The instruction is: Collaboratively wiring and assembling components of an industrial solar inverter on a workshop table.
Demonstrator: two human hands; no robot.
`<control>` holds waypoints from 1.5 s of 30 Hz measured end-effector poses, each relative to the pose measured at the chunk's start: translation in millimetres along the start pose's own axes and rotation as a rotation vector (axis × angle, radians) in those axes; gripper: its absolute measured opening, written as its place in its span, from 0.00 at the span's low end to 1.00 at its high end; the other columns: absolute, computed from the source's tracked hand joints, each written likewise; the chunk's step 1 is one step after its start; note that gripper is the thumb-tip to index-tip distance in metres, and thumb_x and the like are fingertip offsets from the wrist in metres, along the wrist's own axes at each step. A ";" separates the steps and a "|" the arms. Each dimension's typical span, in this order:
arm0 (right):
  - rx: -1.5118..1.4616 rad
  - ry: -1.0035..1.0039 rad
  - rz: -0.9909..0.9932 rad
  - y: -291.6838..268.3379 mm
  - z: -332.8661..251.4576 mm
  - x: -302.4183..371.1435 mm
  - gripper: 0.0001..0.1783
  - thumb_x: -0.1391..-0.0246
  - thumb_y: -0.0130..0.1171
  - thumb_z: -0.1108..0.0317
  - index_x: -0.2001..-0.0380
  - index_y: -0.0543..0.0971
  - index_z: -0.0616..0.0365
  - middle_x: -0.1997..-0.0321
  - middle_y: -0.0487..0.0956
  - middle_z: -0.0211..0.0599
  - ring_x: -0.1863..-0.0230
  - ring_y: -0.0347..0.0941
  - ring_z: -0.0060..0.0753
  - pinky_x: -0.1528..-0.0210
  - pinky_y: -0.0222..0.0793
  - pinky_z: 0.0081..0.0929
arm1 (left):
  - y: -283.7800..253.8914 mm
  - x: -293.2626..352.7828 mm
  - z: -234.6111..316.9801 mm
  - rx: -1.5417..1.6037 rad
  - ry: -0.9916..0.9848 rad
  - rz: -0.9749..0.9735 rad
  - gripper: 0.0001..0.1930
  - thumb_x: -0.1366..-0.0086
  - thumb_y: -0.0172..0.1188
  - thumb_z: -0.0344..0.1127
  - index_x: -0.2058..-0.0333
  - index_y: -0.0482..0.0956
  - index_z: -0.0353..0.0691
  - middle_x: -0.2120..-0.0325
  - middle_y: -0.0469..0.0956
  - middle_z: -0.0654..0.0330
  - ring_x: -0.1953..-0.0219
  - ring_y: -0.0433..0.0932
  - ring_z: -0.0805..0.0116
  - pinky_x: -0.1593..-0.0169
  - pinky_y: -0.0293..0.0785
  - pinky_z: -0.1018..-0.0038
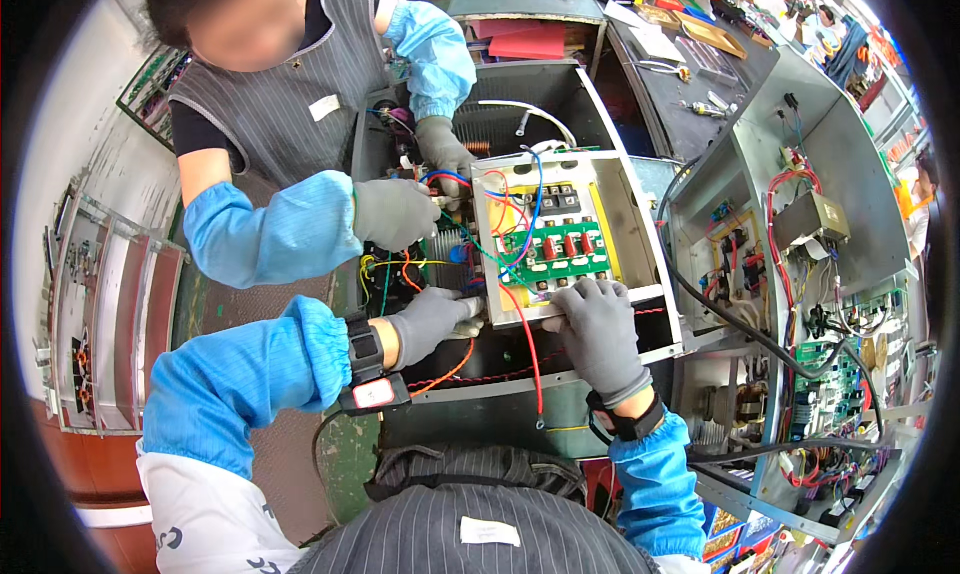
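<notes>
My right hand, in a grey glove, grips the near wall of an open metal box, fingers over the rim. The box holds a green circuit board with red parts and a black terminal block. My left hand, also gloved, is closed at the box's near left corner; its fingertips are partly hidden. The box sits over a larger grey cabinet. A co-worker's gloved hands work among wires at the cabinet's left side. A red wire with a ring terminal hangs from the box.
At the right stands another open metal cabinet with wiring, a transformer and circuit boards. A black cable runs across it. Behind, a dark bench carries tools. Metal frames lean at the left wall.
</notes>
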State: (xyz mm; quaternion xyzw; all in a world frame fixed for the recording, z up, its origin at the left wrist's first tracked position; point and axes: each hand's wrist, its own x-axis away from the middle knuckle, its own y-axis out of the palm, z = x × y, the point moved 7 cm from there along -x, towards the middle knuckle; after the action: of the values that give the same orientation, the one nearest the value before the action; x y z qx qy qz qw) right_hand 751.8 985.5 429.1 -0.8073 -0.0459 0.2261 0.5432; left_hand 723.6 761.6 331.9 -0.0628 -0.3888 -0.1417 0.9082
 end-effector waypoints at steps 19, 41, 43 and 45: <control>-0.031 0.004 0.019 -3.6 -4.1 -0.9 0.16 0.55 0.73 0.63 0.62 0.82 0.52 0.64 0.78 0.37 0.58 0.75 0.48 0.52 0.67 0.44 | -5.4 -10.0 -9.4 0.032 0.036 0.046 0.16 0.25 0.60 0.41 0.53 0.81 0.31 0.60 0.85 0.56 0.62 0.85 0.69 0.53 0.83 0.71; -0.008 -0.010 0.020 -2.5 -5.2 -0.7 0.16 0.54 0.72 0.64 0.61 0.81 0.51 0.63 0.77 0.38 0.57 0.75 0.48 0.51 0.67 0.45 | -1.2 -15.7 -7.0 0.023 0.095 0.053 0.13 0.25 0.59 0.37 0.56 0.82 0.30 0.63 0.85 0.58 0.63 0.84 0.71 0.55 0.81 0.74; -0.012 -0.004 0.014 -1.8 -4.9 -0.8 0.15 0.53 0.71 0.64 0.61 0.81 0.51 0.64 0.77 0.38 0.58 0.75 0.48 0.52 0.67 0.45 | -8.6 -18.4 -8.1 -0.122 0.053 0.138 0.13 0.27 0.62 0.36 0.55 0.82 0.30 0.62 0.85 0.58 0.63 0.84 0.71 0.55 0.80 0.74; -0.012 -0.008 0.016 -1.8 -4.9 -0.8 0.15 0.53 0.71 0.64 0.61 0.81 0.51 0.64 0.77 0.38 0.58 0.75 0.48 0.52 0.67 0.45 | -8.8 -16.8 -6.7 -0.105 0.067 0.103 0.13 0.27 0.63 0.36 0.55 0.82 0.29 0.62 0.85 0.58 0.63 0.84 0.71 0.55 0.79 0.75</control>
State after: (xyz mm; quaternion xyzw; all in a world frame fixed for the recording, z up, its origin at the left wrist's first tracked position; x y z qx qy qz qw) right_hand 753.4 981.8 432.4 -0.8099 -0.0430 0.2332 0.5366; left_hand 714.5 755.2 315.1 -0.1257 -0.3462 -0.1169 0.9223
